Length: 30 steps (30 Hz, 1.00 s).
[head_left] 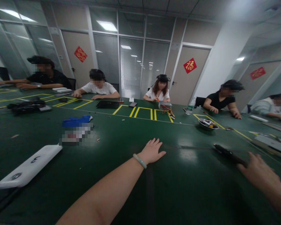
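Palm down on the green table, my left hand lies flat with its fingers spread, holding nothing. A pale green bangle circles that wrist. At the right, my right hand is partly smeared, with its thumb and fingers apart. A long black tool reaches to the gap between that thumb and the fingers. Its near end is hidden by the hand, and its exact kind is unclear.
A white power bank-like device with a cable lies left, near a blue strap. A metal bowl of small parts stands right, beside a plastic bottle. Several people sit across the table, near a box with coloured wires.
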Available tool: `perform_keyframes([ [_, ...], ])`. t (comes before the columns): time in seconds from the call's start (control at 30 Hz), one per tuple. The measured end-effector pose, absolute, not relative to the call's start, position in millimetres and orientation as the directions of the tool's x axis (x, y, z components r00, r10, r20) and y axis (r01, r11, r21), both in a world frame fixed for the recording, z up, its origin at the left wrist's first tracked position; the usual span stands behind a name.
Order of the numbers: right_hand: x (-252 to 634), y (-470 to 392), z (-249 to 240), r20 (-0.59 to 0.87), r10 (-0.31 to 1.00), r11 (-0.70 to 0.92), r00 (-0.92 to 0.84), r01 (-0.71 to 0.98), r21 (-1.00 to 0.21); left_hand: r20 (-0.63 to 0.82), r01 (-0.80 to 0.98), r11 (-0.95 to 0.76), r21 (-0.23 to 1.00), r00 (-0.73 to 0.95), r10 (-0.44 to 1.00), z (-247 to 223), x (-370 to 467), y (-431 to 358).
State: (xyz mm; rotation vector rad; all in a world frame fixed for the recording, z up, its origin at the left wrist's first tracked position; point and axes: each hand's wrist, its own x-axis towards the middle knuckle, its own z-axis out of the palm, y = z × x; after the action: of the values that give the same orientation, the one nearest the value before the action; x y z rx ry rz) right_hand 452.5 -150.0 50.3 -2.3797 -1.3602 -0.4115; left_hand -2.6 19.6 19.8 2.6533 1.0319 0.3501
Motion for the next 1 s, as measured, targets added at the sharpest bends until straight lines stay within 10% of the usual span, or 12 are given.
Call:
perform_keyframes([
  [0.43, 137, -62, 61, 0.29, 0.894, 0.432, -0.342, 0.827, -0.358, 0.126, 0.596, -0.785, 0.167, 0.777, 0.617, 6, -2, 25],
  [1.0, 163, -52, 35, 0.261, 0.877, 0.474, -0.403, 0.641, -0.604, 0.109, 0.576, -0.812, 0.091, 0.805, 0.583, 11, -1, 23],
])
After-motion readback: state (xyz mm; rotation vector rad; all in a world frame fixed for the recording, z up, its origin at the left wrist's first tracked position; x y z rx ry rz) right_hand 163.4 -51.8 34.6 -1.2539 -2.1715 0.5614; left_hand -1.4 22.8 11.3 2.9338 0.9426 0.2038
